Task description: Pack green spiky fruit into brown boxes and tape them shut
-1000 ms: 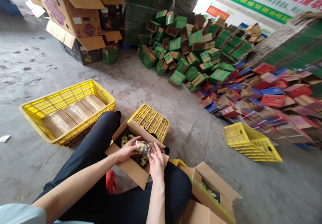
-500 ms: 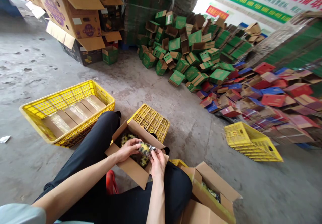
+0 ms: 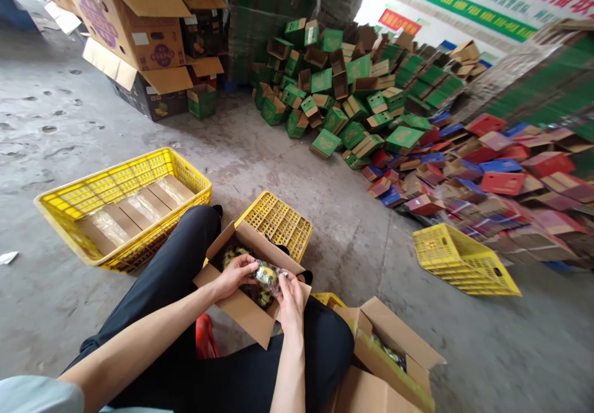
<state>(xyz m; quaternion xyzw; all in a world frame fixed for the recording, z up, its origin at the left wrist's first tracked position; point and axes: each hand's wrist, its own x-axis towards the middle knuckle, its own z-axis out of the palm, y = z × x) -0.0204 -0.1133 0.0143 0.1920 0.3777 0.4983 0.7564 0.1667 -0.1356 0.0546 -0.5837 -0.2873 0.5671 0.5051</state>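
My left hand [image 3: 236, 275] and right hand [image 3: 288, 297] pinch a wrapped fruit [image 3: 266, 274] over the open box [image 3: 245, 305] on my lap. Bare concrete floor [image 3: 297, 172] stretches ahead, crates [image 3: 118, 206] left, carton heap [image 3: 394, 122] beyond.

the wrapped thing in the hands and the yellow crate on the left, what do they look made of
Wrapped item: seemingly thin clear plastic film, glossy and crinkled, over something yellow and dark; both hands hold it. Yellow crate: looks like moulded plastic, even bright colour, lattice walls. Open box below: plain brown cardboard, matte.
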